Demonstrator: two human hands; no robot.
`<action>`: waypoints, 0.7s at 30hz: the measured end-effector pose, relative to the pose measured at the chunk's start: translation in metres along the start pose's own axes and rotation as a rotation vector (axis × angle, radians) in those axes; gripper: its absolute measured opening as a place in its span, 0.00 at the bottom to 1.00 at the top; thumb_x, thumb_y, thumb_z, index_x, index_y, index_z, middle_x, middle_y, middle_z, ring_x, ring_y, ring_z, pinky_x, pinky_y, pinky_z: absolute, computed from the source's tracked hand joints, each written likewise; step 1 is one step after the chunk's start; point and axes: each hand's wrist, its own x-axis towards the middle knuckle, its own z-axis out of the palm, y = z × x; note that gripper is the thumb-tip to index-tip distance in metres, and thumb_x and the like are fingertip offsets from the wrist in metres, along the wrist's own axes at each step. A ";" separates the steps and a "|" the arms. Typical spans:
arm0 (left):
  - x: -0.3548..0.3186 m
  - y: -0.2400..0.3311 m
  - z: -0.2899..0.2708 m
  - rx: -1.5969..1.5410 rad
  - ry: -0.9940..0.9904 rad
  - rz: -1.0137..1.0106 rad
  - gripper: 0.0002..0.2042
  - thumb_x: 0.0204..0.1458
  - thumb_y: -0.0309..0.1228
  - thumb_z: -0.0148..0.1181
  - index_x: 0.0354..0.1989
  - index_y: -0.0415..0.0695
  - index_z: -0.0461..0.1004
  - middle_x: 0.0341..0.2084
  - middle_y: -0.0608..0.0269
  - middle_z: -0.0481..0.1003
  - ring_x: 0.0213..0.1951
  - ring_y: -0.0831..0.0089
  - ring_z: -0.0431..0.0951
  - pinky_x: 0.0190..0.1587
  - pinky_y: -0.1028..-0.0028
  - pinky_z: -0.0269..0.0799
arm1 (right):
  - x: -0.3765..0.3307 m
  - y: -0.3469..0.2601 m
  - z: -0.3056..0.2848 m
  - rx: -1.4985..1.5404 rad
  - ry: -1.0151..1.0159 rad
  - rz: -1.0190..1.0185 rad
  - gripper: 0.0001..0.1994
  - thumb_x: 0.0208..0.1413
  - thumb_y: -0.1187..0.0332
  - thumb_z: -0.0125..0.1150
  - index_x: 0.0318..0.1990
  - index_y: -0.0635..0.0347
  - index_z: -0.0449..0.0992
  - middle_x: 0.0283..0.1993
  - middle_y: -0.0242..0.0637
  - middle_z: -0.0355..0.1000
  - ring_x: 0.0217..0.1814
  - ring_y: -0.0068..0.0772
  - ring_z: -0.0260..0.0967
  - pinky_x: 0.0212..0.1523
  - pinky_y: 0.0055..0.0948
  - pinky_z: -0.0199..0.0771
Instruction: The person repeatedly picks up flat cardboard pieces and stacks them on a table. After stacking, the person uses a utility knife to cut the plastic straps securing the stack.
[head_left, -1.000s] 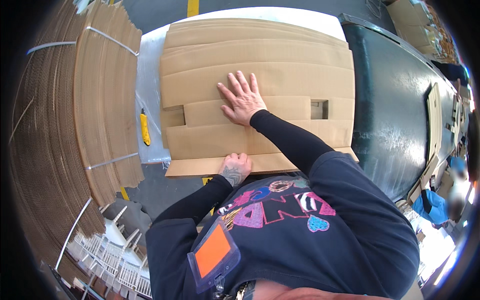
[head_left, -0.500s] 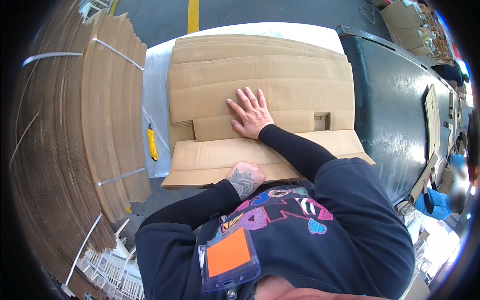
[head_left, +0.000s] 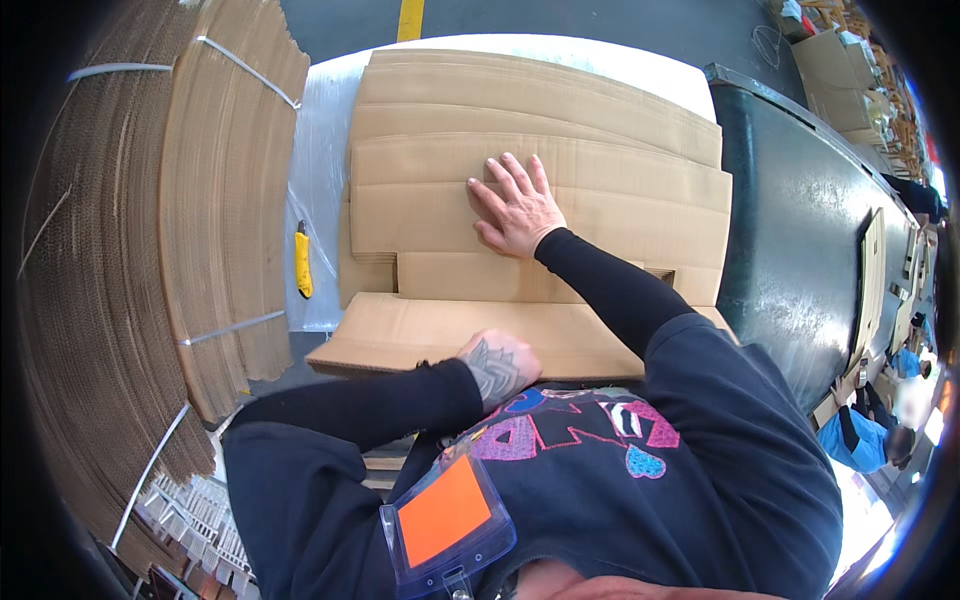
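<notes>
Flattened cardboard sheets (head_left: 620, 215) lie stacked in front of me, with notches cut along their near side. My right hand (head_left: 522, 218) rests flat on the top sheet with fingers spread. A creased cardboard flap (head_left: 420, 325) runs along the near side of the stack, close to my body. My left hand (head_left: 503, 362), tattooed on its back, is closed at the flap's near edge; the fingertips are hidden. Left of the stack, a yellow utility knife (head_left: 303, 262) lies on the plastic-wrapped surface.
Tall strapped stacks of cardboard (head_left: 225, 210) stand at the left. A dark, shiny table (head_left: 780, 220) extends along the right side, with cardboard pieces (head_left: 868, 285) at its far edge. A person in blue (head_left: 855, 440) is at the lower right. A yellow line (head_left: 411, 20) crosses the floor ahead.
The top sheet has slid slightly toward me and covers more of the right notch. My left fist has drawn closer to my body with the flap. My right hand stays flat on the sheet.
</notes>
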 end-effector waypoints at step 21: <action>-0.013 0.019 0.043 0.259 0.071 0.092 0.09 0.45 0.33 0.58 0.27 0.39 0.76 0.22 0.55 0.75 0.22 0.62 0.79 0.23 0.65 0.76 | 0.017 0.113 -0.084 -0.009 -0.192 0.421 0.43 0.40 0.42 0.74 0.59 0.59 0.65 0.58 0.44 0.71 0.64 0.45 0.65 0.66 0.50 0.57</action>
